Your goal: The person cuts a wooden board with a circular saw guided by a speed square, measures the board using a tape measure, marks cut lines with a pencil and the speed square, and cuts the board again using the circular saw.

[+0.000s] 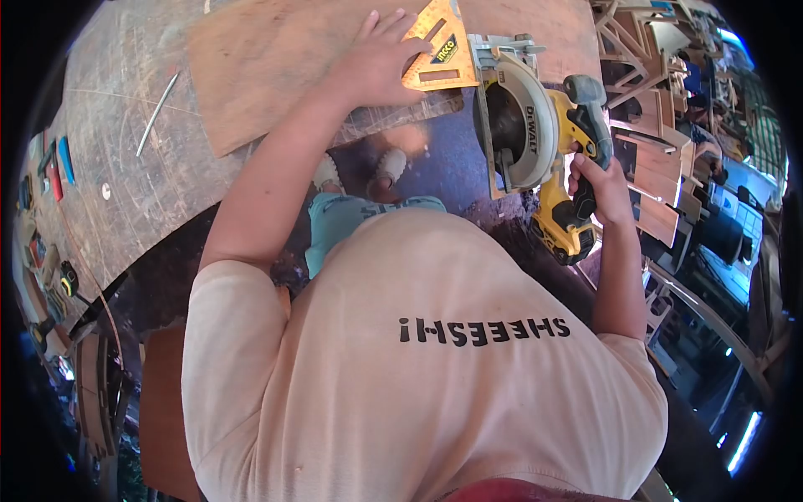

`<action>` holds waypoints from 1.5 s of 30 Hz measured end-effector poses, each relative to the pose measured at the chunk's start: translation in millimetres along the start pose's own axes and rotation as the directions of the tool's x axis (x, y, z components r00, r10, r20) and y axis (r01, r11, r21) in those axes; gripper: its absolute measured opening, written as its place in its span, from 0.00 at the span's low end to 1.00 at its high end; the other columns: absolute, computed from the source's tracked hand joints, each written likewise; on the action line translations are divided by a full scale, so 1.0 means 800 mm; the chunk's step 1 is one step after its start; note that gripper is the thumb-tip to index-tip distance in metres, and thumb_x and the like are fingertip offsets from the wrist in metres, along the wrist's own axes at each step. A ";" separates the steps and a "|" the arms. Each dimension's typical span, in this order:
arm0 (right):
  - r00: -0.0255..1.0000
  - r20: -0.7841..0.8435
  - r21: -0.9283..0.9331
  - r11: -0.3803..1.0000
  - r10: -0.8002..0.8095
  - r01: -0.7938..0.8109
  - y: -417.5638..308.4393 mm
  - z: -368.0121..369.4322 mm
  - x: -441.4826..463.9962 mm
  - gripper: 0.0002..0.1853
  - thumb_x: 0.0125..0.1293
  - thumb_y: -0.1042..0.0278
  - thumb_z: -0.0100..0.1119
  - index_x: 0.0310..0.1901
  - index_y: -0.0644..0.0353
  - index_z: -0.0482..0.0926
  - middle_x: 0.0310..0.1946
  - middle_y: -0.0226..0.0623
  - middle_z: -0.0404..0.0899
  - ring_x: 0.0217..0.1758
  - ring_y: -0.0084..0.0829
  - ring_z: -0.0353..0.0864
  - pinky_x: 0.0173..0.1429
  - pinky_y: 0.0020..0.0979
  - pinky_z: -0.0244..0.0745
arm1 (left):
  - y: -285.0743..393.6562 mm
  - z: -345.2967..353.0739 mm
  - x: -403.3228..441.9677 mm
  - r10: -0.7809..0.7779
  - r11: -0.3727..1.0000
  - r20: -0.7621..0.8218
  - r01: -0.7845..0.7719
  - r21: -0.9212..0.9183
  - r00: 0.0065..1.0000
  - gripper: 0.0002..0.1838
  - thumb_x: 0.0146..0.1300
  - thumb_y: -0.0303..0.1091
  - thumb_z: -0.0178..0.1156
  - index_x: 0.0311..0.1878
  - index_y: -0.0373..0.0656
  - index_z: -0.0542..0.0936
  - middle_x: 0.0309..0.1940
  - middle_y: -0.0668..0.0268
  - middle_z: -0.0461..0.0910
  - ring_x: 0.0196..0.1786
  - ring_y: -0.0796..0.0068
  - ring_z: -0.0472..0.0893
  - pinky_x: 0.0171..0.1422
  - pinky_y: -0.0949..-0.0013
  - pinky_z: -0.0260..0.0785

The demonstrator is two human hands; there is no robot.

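My left hand [381, 71] presses an orange-yellow speed square [457, 70] onto a plywood sheet [268, 67], its thumb over the square's edge and other fingers reaching forward. Wrapped around the rear handle of a yellow and black circular saw [542, 134] is my right hand [606, 192]. The saw's base plate stands at the sheet's near edge, right beside the square and seemingly against it. A pale guard covers much of the blade. Whether the blade touches the wood I cannot tell.
A thin silvery rod [157, 115] lies on the worn worktable [109, 217]. Farther left are a blue-handled tool [65, 161], a red-handled tool [56, 181] and a tape measure [69, 280]. Wooden furniture parts [657, 171] stand at right. My feet show below the sheet.
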State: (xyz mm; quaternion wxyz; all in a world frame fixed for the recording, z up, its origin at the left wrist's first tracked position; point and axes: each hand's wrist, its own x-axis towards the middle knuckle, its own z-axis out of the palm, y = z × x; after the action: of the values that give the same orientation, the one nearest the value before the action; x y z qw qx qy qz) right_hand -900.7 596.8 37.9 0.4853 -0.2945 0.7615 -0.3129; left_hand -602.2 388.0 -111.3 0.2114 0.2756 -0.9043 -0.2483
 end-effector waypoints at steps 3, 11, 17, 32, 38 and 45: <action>1.000 -0.006 -0.031 0.999 -0.010 0.010 0.003 -0.001 0.002 0.15 0.66 0.66 0.63 0.49 0.64 0.76 0.25 0.30 0.75 0.24 0.22 0.75 0.30 0.25 0.73 | 0.002 -0.003 0.002 -0.021 0.999 0.055 0.019 0.031 0.998 0.40 0.44 0.51 0.71 0.62 0.44 0.78 0.71 0.38 0.62 0.77 0.42 0.56 0.82 0.43 0.39; 0.999 -0.038 -0.056 0.998 -0.014 0.012 0.000 0.004 -0.001 0.15 0.67 0.65 0.62 0.50 0.66 0.76 0.25 0.31 0.75 0.24 0.23 0.76 0.31 0.26 0.73 | 0.004 -0.003 0.003 -0.044 0.999 0.074 0.041 0.035 0.996 0.40 0.43 0.51 0.71 0.63 0.44 0.77 0.71 0.39 0.62 0.77 0.43 0.56 0.83 0.44 0.37; 0.999 -0.044 -0.054 0.999 -0.005 0.002 0.000 0.004 -0.003 0.16 0.66 0.64 0.62 0.50 0.66 0.76 0.25 0.31 0.75 0.24 0.23 0.75 0.31 0.25 0.73 | 0.005 -0.006 0.003 -0.067 0.997 0.103 0.062 0.046 0.992 0.41 0.44 0.52 0.71 0.64 0.45 0.76 0.72 0.40 0.61 0.78 0.45 0.55 0.83 0.45 0.36; 0.999 0.034 -0.061 0.998 -0.020 0.022 0.002 -0.005 0.002 0.16 0.66 0.63 0.63 0.49 0.65 0.76 0.24 0.30 0.75 0.24 0.23 0.76 0.32 0.25 0.72 | 0.001 -0.005 0.005 -0.051 0.998 0.112 0.048 0.028 0.992 0.42 0.43 0.51 0.71 0.64 0.45 0.76 0.72 0.38 0.60 0.78 0.44 0.54 0.82 0.43 0.36; 0.999 0.044 -0.063 0.998 -0.020 0.023 0.003 -0.007 0.004 0.16 0.66 0.64 0.63 0.50 0.65 0.76 0.25 0.30 0.76 0.24 0.23 0.76 0.32 0.26 0.72 | -0.001 -0.003 0.004 -0.038 0.999 0.092 0.035 0.024 0.995 0.42 0.43 0.51 0.72 0.64 0.44 0.76 0.72 0.37 0.59 0.78 0.43 0.54 0.82 0.43 0.36; 0.999 0.028 -0.100 0.995 0.015 -0.012 0.001 -0.009 0.004 0.17 0.66 0.64 0.63 0.50 0.66 0.76 0.24 0.30 0.76 0.24 0.23 0.76 0.33 0.25 0.72 | -0.003 -0.004 0.003 -0.046 0.999 0.123 0.042 0.032 0.991 0.43 0.43 0.51 0.72 0.64 0.44 0.76 0.72 0.38 0.60 0.78 0.44 0.54 0.82 0.43 0.36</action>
State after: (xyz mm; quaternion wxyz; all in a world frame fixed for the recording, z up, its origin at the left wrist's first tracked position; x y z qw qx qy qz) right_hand -908.6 596.2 37.9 0.4830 -0.3176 0.7711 -0.2667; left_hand -601.4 383.7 -109.4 0.1453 0.2826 -0.9129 -0.2563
